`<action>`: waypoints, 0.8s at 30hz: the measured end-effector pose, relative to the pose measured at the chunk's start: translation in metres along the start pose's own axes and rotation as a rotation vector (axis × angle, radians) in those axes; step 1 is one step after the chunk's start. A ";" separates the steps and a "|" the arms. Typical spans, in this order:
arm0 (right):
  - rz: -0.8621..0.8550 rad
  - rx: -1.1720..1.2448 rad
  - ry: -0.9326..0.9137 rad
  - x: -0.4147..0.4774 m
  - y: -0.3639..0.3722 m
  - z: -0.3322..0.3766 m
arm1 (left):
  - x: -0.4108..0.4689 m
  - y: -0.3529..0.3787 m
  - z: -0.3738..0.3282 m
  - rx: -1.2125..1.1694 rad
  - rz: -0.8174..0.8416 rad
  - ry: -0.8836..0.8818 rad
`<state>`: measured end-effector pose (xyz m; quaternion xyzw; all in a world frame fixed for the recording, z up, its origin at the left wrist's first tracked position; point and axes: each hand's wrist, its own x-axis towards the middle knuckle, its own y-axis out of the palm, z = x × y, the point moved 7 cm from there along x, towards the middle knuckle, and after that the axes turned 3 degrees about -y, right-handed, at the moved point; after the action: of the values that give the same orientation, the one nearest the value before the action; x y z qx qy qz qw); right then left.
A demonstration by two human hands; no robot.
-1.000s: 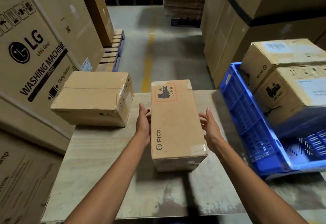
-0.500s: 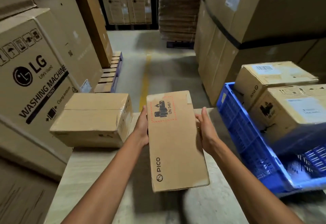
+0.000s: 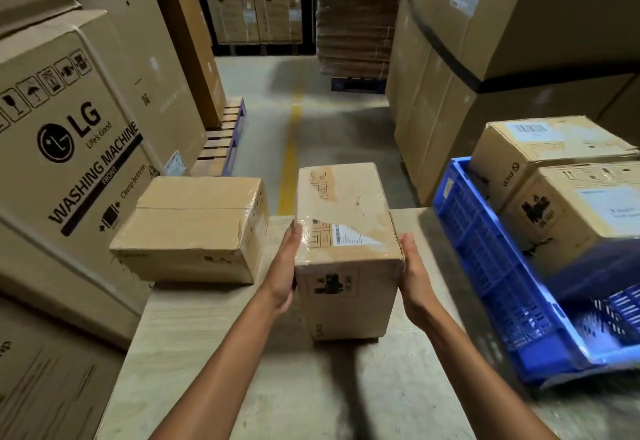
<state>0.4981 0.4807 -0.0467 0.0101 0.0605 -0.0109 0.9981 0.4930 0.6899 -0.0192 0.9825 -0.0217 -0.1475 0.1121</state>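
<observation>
Pale wood-grain counter [image 3: 214,353] fills the foreground, and two bare forearms reach out over it. The left hand [image 3: 285,266] lies flat against the left side of a PICO cardboard box [image 3: 346,259], fingers straight and pointing away. The right hand [image 3: 415,277] presses the opposite side the same way, so the box is clamped between two flat palms. The box stands on end over the middle of the counter, with its taped, labelled face turned upward and a black hazard mark on the face toward the person. Whether its lower end touches the counter cannot be told.

Just left of it, apart from the left hand, a taped brown carton [image 3: 194,228] lies flat on the counter's far left corner. To the right, a blue plastic crate [image 3: 485,266] holds a front carton [image 3: 581,211] and a rear carton [image 3: 547,149], both above its rim.

Beyond the counter on the left stands an LG washing machine carton [image 3: 69,149], with a wooden pallet [image 3: 225,138] behind it. A yellow floor line [image 3: 292,149] runs down the concrete aisle toward a stack of flattened cardboard [image 3: 353,14].
</observation>
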 end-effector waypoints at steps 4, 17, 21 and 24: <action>-0.077 -0.100 -0.036 -0.012 -0.013 0.014 | -0.003 -0.007 0.005 0.155 -0.037 0.055; -0.112 -1.072 -0.715 -0.046 0.034 0.070 | -0.041 0.034 -0.031 0.943 -0.279 0.800; -0.116 -1.118 -0.714 -0.043 0.038 0.070 | -0.040 0.039 -0.027 1.078 -0.252 0.803; -0.082 -1.237 -0.662 -0.032 0.041 0.075 | -0.034 0.043 -0.033 1.198 -0.216 0.779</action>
<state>0.4766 0.5202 0.0321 -0.5656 -0.2510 -0.0144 0.7854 0.4703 0.6578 0.0310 0.8530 0.0400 0.2405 -0.4614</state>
